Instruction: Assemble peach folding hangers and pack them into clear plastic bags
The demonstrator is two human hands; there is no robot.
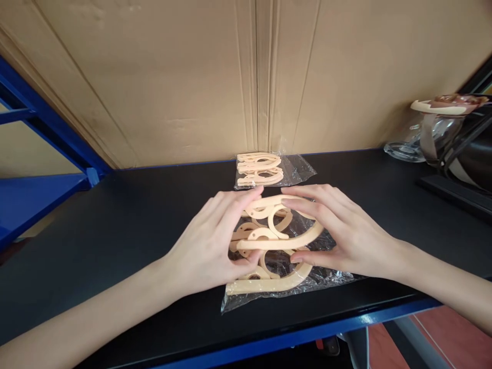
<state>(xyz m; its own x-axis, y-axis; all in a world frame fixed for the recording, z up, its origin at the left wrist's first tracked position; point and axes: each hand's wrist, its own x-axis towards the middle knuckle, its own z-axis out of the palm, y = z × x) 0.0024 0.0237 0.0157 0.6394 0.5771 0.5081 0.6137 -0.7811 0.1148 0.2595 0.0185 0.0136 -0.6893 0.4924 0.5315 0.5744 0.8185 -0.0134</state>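
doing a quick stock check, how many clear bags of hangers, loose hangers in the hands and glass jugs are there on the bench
clear bags of beige plastic hangers: 2, the far bag and the near bag
loose beige hanger: 1, between left hand and right hand
glass jug: 1
total: 4

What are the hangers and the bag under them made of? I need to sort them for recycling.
Hangers: likely moulded plastic, cream, smooth matte, even colour. Bag: thin clear plastic film, glossy, crinkled, shows the table through it.
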